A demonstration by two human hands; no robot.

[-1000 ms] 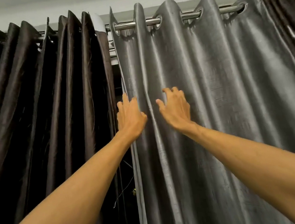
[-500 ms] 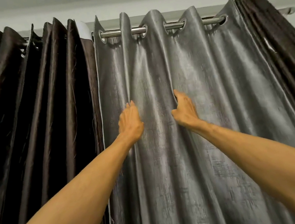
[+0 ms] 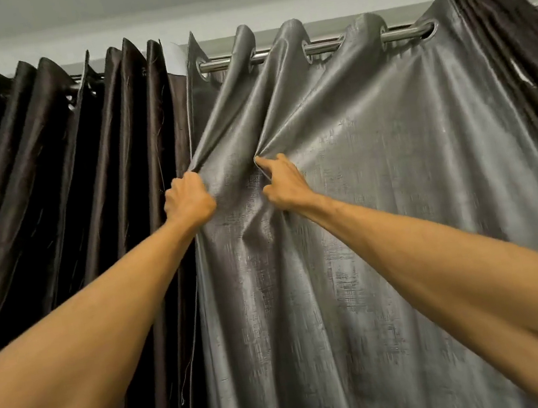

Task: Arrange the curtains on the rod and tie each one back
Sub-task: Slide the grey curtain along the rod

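Observation:
A grey curtain [image 3: 396, 186] with metal eyelets hangs on a chrome rod [image 3: 325, 46] in the middle and right of the view. My left hand [image 3: 188, 201] is a fist gripping the curtain's left edge fold. My right hand [image 3: 284, 184] pinches the neighbouring fold a little to the right. Both folds are drawn tight up towards the eyelets. A dark brown curtain [image 3: 50, 182] hangs bunched in pleats on the left, touching the grey one's edge.
Another bunched dark curtain [image 3: 531, 63] hangs at the far right, against the grey one. A pale wall and ceiling strip [image 3: 232, 1] runs above the rod. My forearms cross the lower half of the view.
My hands went from flat on the grey curtain to closed on two of its folds. The cloth between them has gathered and its left part has pulled tight.

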